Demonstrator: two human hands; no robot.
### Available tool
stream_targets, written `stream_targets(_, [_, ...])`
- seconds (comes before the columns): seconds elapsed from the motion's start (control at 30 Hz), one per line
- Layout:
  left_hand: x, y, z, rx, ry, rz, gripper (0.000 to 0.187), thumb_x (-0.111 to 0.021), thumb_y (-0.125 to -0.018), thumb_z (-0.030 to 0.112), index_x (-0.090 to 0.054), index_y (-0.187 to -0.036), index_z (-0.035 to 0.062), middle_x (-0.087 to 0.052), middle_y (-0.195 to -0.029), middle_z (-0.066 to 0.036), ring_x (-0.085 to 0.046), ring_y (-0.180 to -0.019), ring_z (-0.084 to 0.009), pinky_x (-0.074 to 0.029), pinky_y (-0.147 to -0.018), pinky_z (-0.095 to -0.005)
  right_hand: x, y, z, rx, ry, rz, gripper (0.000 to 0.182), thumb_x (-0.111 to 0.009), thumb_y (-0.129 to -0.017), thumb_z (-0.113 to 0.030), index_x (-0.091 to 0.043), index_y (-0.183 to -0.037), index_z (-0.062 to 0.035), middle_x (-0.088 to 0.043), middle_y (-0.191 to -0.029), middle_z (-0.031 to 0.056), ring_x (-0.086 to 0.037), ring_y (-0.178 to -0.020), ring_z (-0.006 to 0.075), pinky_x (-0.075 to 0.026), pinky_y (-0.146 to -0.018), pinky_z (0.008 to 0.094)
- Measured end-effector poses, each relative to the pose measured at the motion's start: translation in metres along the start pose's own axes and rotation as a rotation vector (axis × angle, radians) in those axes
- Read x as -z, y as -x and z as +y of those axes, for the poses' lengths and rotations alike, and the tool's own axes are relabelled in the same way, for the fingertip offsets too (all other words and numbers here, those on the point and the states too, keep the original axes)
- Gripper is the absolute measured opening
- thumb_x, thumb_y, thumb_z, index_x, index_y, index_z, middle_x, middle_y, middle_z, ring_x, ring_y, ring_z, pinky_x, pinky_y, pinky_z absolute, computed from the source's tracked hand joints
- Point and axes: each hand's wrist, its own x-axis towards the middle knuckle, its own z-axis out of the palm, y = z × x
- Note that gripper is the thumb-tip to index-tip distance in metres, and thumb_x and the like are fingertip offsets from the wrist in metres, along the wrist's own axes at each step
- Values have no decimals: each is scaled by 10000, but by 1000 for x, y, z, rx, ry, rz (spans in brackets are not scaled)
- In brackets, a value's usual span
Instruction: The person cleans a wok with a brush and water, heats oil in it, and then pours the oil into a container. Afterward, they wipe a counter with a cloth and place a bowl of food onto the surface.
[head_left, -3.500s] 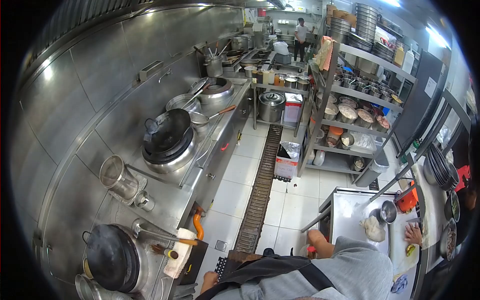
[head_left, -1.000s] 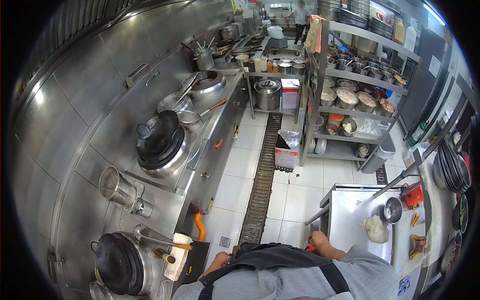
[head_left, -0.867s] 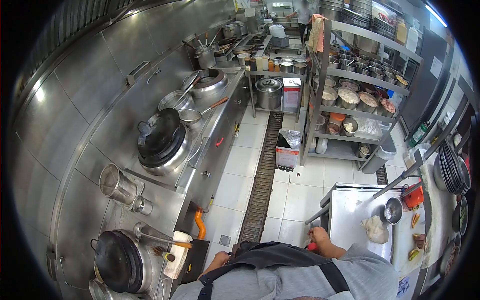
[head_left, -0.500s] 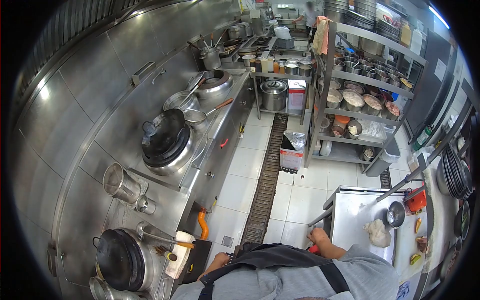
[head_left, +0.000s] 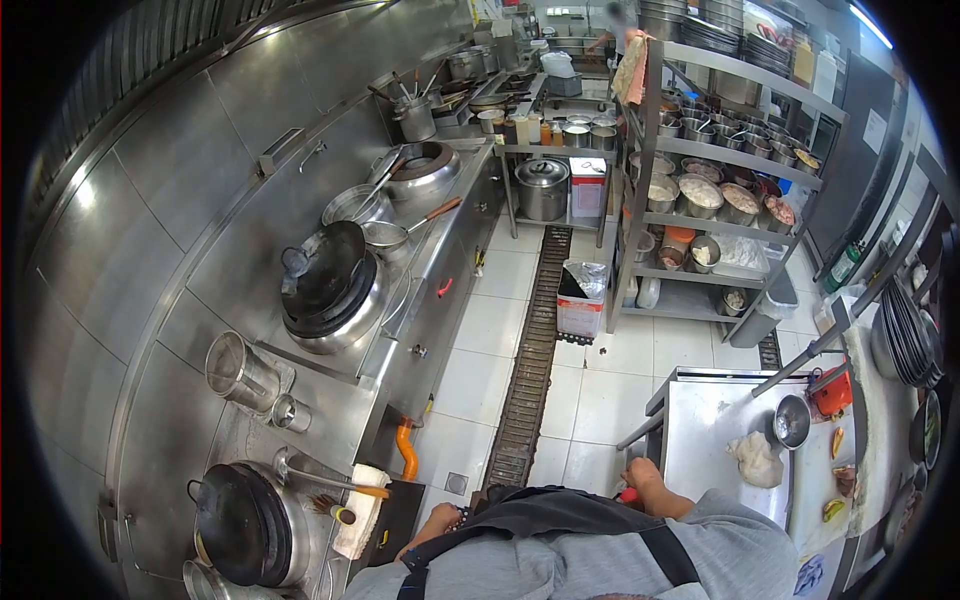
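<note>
Low in the head view, my left hand [head_left: 438, 519] is at my waist beside the dark apron [head_left: 550, 508]. Its fingers look curled against a small dark, dotted thing [head_left: 463, 513] that I cannot make out. On the other side, my right hand [head_left: 643, 474] is closed next to the left edge of the steel table [head_left: 700, 410]. A small red thing [head_left: 629, 495] shows just below it, partly covered by the hand and apron. On that table are a crumpled whitish cloth [head_left: 755, 460] and a metal bowl [head_left: 791, 426].
Woks [head_left: 330, 280] and strainers [head_left: 385, 235] line the stove counter [head_left: 320, 385] at left. A floor drain grate [head_left: 525, 400] runs ahead, with an open tin [head_left: 580, 300] beside it. Right stands a rack [head_left: 685, 275] of filled bowls. A person [head_left: 617, 40] is far back.
The view has shifted very slightly. Both hands stay about where they were, and the things on the table and counter have not moved.
</note>
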Motion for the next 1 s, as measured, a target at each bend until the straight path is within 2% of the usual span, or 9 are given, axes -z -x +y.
stream_targets(0.1, [4, 6, 7, 66, 43, -44, 275, -556, -692, 208, -673, -874, 39, -674, -809, -131, -662, -683, -269, -514, -626, -356, 0, 0, 0, 35, 20, -6, 255, -623, -756, -284, -703, -820, -50, -660, -861, 173, -633, -859, 330, -489, -823, 411])
stream_targets(0.3, [-8, 5, -3, 13, 100, 124, 297, -542, -693, 188, -664, -914, 32, -672, -788, -141, -662, -696, -277, -510, -615, -358, 1, -2, -6, 69, 26, 23, 258, -594, -763, -287, -704, -852, -71, -662, -867, 166, -634, -861, 328, -493, -832, 401])
stream_targets(0.4, [-5, 2, -2, 117, 134, -49, 330, -551, -691, 231, -670, -935, 43, -676, -855, -147, -658, -797, -294, -507, -701, -375, 19, 4, -18, 34, -23, -45, 278, -583, -768, -268, -691, -893, -45, -646, -958, 186, -608, -944, 348, -474, -868, 428])
stream_targets(0.47, [-9, -3, -8, 2, -41, -32, 348, -557, -689, 280, -681, -928, 59, -674, -898, -148, -644, -868, -306, -496, -763, -385, 20, 3, -19, 29, -9, -54, 273, -581, -769, -266, -692, -898, -52, -646, -966, 182, -606, -951, 346, -473, -871, 427])
stream_targets(0.63, [-15, -1, -12, -57, -38, 42, 335, -559, -690, 307, -695, -886, 72, -674, -887, -146, -646, -854, -306, -497, -760, -389, 14, -2, -14, 7, -10, -69, 266, -579, -772, -265, -692, -918, -74, -645, -982, 171, -603, -961, 342, -473, -878, 425])
stream_targets(0.7, [-16, 2, -11, -48, -11, 63, 324, -561, -694, 302, -698, -879, 75, -676, -883, -141, -648, -846, -307, -498, -756, -389, 10, -3, -11, 35, -1, -22, 263, -578, -763, -279, -694, -875, -72, -659, -893, 168, -629, -886, 327, -488, -843, 405])
stream_targets(0.8, [-11, 8, -3, 70, 8, 0, 325, -570, -697, 310, -702, -885, 80, -677, -885, -139, -649, -844, -298, -498, -756, -387, 12, -2, -11, 78, 27, -23, 267, -576, -769, -279, -692, -877, -65, -660, -891, 168, -627, -889, 329, -487, -845, 405])
stream_targets(0.9, [-12, 3, -5, 59, 11, -20, 312, -586, -690, 303, -706, -876, 83, -680, -873, -135, -651, -834, -289, -499, -747, -384, 12, 0, -11, 2, -40, -62, 259, -587, -767, -261, -693, -917, -79, -647, -979, 170, -606, -955, 339, -474, -878, 422])
stream_targets(1.0, [-14, 2, -4, 56, 15, -8, 296, -596, -686, 293, -708, -856, 79, -682, -854, -131, -653, -821, -282, -500, -737, -377, 17, 4, -14, 3, -58, -51, 251, -593, -765, -253, -693, -906, -70, -650, -958, 173, -611, -942, 342, -476, -876, 418])
